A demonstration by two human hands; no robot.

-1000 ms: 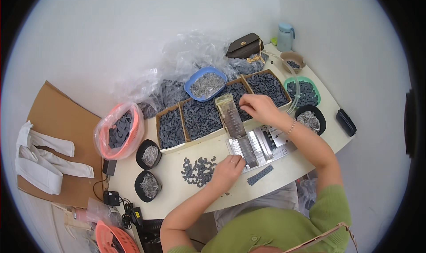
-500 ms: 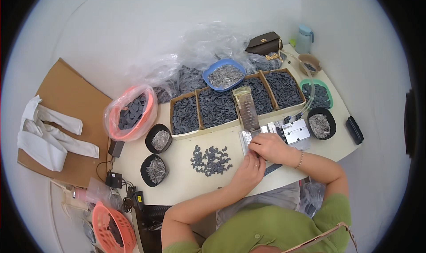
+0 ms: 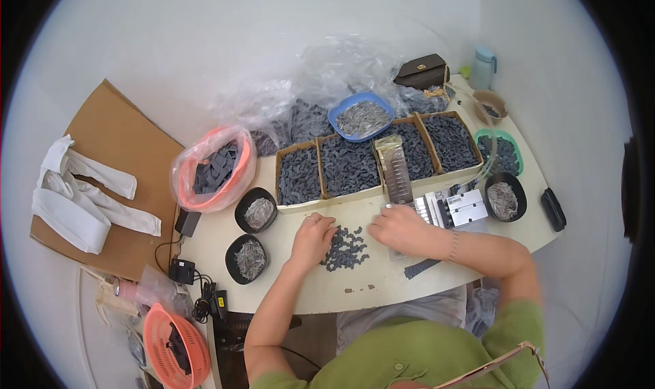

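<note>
My left hand [image 3: 314,239] is at the left edge of a loose pile of small dark grey pieces [image 3: 346,250], its fingers bent together. Whatever its fingertips hold is too small to make out. To the right of the pile, my right hand [image 3: 401,229] covers the left end of a metal fixture [image 3: 437,210], with its fingers curled and pointing left; what they grip is hidden. A clear upright holder [image 3: 396,170] with dark contents rises behind that hand. A dark flat strip [image 3: 421,269] lies in front of the fixture.
A divided cardboard box [image 3: 300,205] full of dark pieces stands behind. Black bowls of metal pins [image 3: 247,260] sit left and right [image 3: 506,196]. A blue tray [image 3: 361,138], a lined pink basket [image 3: 183,177] and a green bowl [image 3: 520,160] surround it. Small bits [image 3: 359,289] lie near the front edge.
My left hand has gone from the fixture leftward to the pile. My right hand has shifted slightly left, away from it. Small bits now show near the front edge. The whole view has shifted a little.
</note>
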